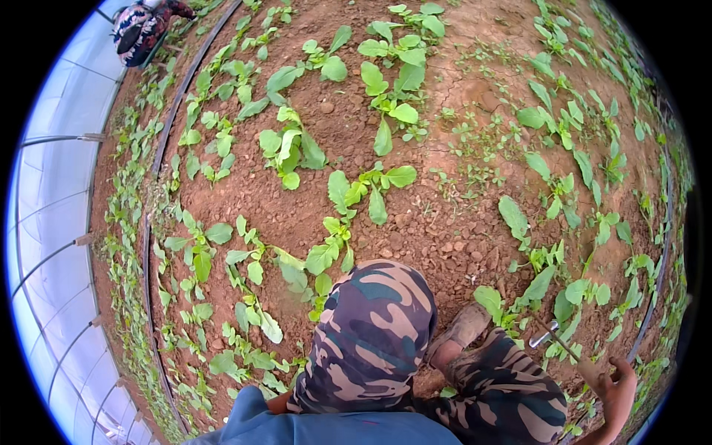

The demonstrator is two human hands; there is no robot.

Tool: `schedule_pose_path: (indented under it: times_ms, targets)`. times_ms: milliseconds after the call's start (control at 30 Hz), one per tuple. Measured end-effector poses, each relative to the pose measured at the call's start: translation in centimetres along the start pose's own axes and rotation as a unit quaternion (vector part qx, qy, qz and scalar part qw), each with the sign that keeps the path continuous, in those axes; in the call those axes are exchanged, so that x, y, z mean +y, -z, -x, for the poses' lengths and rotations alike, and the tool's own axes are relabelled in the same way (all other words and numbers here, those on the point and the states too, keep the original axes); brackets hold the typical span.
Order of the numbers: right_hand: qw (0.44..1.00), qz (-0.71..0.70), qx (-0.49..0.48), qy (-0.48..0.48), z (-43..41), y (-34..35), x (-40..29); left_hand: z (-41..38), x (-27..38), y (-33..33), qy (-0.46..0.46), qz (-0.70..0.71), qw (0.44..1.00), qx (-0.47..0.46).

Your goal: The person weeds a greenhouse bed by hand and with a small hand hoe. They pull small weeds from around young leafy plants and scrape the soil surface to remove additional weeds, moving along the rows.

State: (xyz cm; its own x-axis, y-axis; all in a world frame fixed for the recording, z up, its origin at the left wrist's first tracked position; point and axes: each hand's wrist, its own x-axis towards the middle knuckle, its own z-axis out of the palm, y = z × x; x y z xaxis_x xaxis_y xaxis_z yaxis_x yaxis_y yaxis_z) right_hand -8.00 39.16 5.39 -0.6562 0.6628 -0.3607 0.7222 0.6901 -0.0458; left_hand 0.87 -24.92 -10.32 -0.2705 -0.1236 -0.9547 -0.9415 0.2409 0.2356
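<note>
At the lower right, my right hand (612, 384) grips the end of a thin-shafted hand tool (559, 340), which slants up and left among the leaves. A shiny metal piece (543, 334) lies against the shaft; whether the two are joined cannot be told. Leafy green seedlings (537, 289) grow around the tool's far end, just right of my shoe (469, 324). My left hand is out of view, with only a bit of forearm showing beside my camouflage-clad knee (378, 322). Before me, broad-leaved young plants (289, 144) stand in reddish-brown soil (239, 194).
Dark drip lines (147, 267) run along the bed at left and at right (662, 261). Plastic greenhouse sheeting (55, 222) on curved metal ribs borders the left side. Another person (142, 33) in patterned clothes is low to the ground at the upper left. Small weeds (473, 139) dot the cracked soil.
</note>
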Motion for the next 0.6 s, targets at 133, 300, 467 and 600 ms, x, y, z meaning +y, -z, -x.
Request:
schedule_pose_path:
  times_ms: [133,300,467,600]
  targets:
    - [0.989,0.022,0.089,0.112,-0.4,-1.4,0.3,-1.9,-5.5,-1.5,-0.013,0.015,0.999,-0.036]
    - [0.965,-0.018,0.117,0.235,1.4,-2.7,-6.1,-4.9,-8.5,-1.9,-0.038,-0.013,0.997,-0.065]
    - [0.958,0.0,0.156,0.24,1.5,-3.9,-6.0,-9.3,-6.5,0.2,-0.069,-0.055,0.994,-0.057]
    - [0.962,-0.027,0.149,0.226,2.4,-3.8,-6.1,-13.3,0.6,5.0,-0.153,0.047,0.984,0.075]
